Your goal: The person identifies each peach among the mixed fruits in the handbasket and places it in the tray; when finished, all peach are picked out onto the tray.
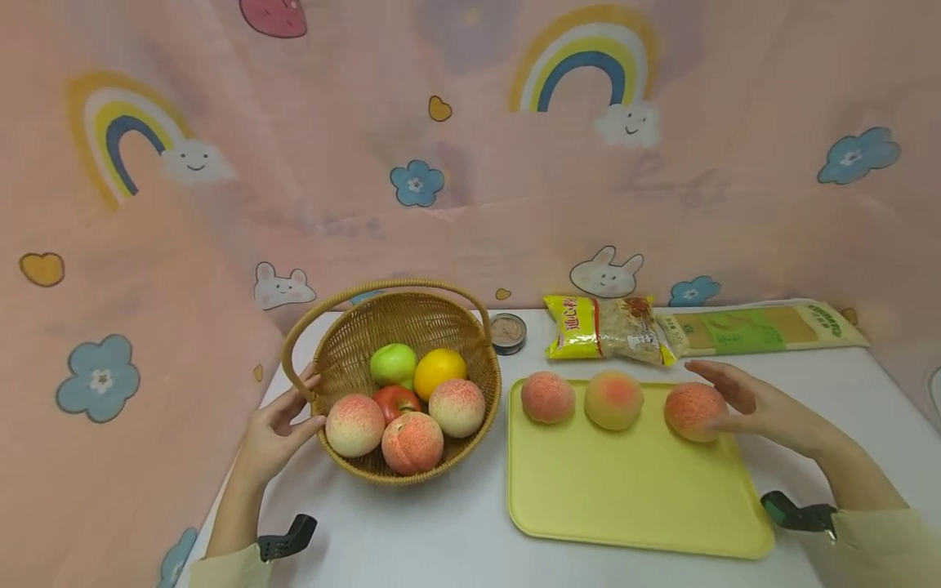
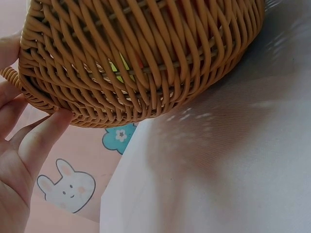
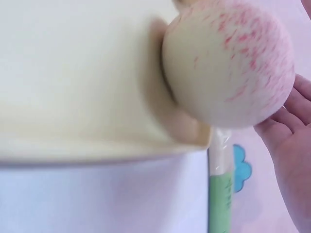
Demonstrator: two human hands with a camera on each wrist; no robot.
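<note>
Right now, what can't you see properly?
Head view: red apple, partly hidden by peaches.
Head view: what's inside the round container, too small.
Left wrist view: what the yellow-green patch is; the basket's weave hides it.
Right wrist view: right hand, cut off by the edge; tray, blurred.

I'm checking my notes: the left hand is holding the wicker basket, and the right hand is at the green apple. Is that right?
Not quite: the head view shows the right hand at the rightmost peach, not the green apple, which lies in the wicker basket. The left hand is indeed holding that basket.
</note>
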